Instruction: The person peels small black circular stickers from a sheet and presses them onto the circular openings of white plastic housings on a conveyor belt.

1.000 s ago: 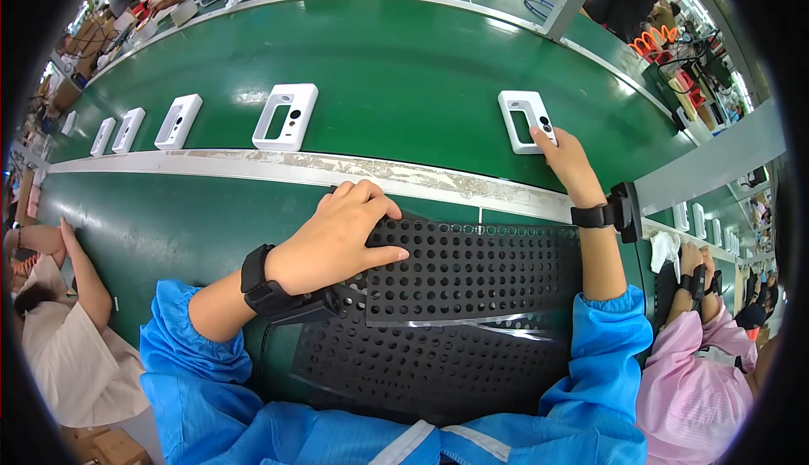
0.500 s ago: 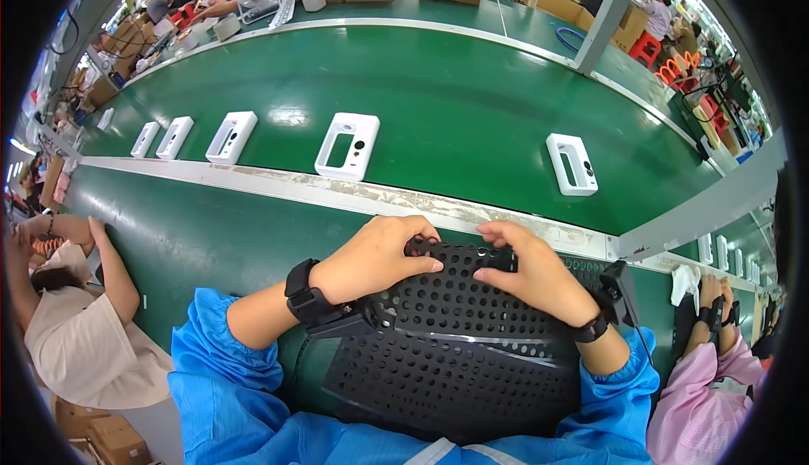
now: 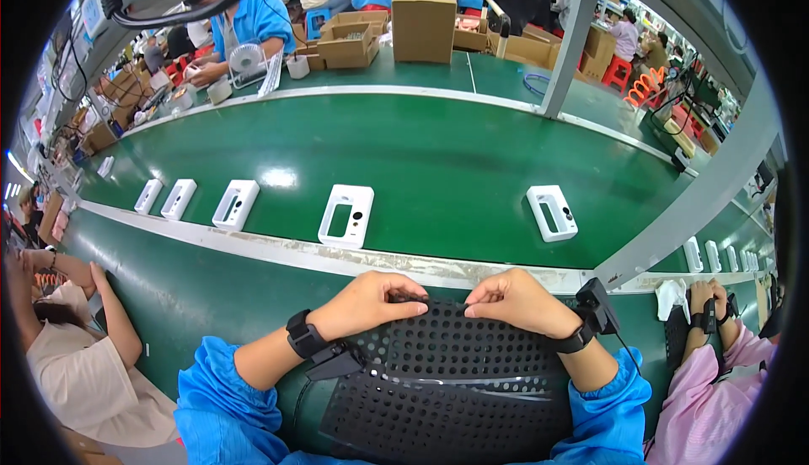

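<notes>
A black perforated sheet [image 3: 472, 343], dotted with rows of round holes, lies in front of me on the green table. My left hand [image 3: 371, 301] is closed, pinching the sheet's far edge between thumb and fingertips. A short way to its right, my right hand [image 3: 514, 302] pinches the same edge. Another perforated black sheet [image 3: 421, 419] lies nearer to me, partly under the first; a shiny clear strip runs between them. Black wrist straps with small black devices sit on both wrists. Whether anything small is under the fingertips, I cannot tell.
Beyond a pale worn rail [image 3: 295, 250] runs a green belt-like surface carrying several white rectangular frames, such as one white frame [image 3: 346, 216] ahead of me. A grey post [image 3: 699, 204] rises at right. Co-workers sit close on both sides; another in blue works across, near cardboard boxes [image 3: 348, 45].
My view has tilted up, so the scene sits lower. My right hand's fingers, apart before, have closed on the sheet's far edge. The curled far part of the sheet now looks flatter.
</notes>
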